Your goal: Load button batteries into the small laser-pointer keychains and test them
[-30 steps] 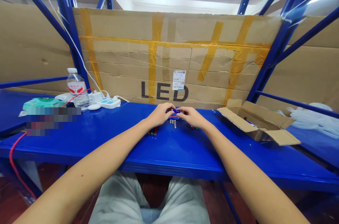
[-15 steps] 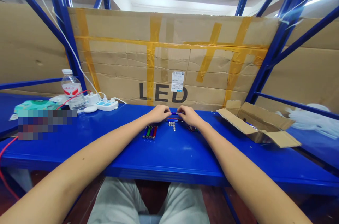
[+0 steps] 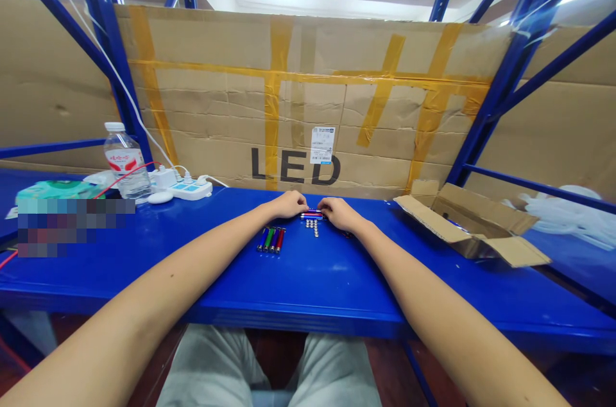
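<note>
Head view: two hands on one slim blue tube point(image 3: 314, 210), just beyond the small silver discs point(image 3: 312, 224).
From where I stand, the left hand point(image 3: 290, 204) and right hand point(image 3: 339, 213) seem to pinch its opposite ends, alongside the red and blue tubes point(image 3: 312, 217) behind the discs. It looks like lining up; the next move probably calls for an even release. Four coloured tubes point(image 3: 271, 239) lie left of the discs.
</note>
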`<state>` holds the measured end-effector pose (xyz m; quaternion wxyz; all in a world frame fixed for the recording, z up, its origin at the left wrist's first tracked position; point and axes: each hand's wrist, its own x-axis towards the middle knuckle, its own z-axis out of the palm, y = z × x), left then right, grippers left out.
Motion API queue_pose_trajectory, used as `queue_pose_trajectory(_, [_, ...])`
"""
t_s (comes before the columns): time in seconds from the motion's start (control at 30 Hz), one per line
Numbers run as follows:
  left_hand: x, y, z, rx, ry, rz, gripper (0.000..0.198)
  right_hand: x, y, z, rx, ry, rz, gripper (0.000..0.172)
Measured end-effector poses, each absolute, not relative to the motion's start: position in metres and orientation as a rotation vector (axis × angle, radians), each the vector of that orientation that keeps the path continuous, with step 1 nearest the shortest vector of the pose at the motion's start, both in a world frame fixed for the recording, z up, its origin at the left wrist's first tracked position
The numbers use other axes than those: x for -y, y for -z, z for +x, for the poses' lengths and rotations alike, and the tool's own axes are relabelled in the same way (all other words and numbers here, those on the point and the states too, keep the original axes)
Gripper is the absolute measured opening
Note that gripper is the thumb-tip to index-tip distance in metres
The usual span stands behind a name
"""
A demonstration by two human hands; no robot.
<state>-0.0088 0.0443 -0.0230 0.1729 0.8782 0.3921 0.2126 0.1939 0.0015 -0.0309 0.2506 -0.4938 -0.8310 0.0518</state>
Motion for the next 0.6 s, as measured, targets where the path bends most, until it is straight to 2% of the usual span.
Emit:
queue_pose_trajectory(0.43, [-0.040,0.023,-0.010,-1.055,-0.690,2.378,0.022,-0.004,0.032,0.197,2.221,-0.221,-1.304,0.037])
queue_pose_trajectory(0.6, [-0.037,0.016,-0.023,-1.068,-0.828,2.343,0.016,-0.004,0.028,0.210,2.069,-0.269,-1.320,0.035])
